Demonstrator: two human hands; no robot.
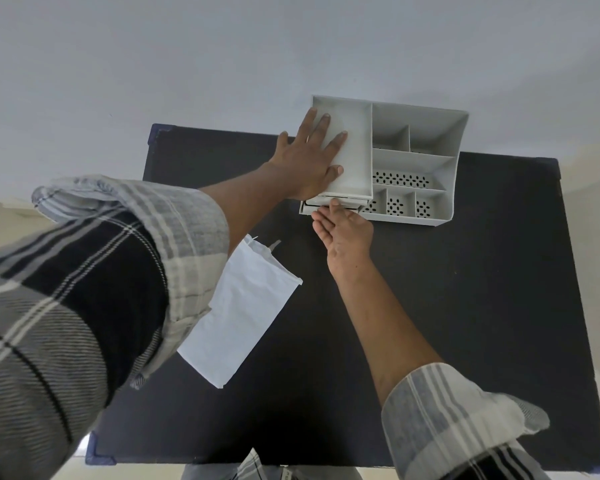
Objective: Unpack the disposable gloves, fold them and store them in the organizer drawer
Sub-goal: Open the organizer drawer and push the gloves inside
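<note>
Sleeve (94, 285) of plaid covers my left arm, reaching forward across the black table (482, 306). White packet (241, 311) lies flat beneath that forearm. My left hand (307, 164) lies flat on the grey organizer (426, 147), fingers straight and slightly spread over its left tray, thumb on the near edge. My right hand (343, 233) reaches up, fingers together, tips touching the drawer (310, 208) front, barely pulled out. Gloves inside: cannot tell.
</note>
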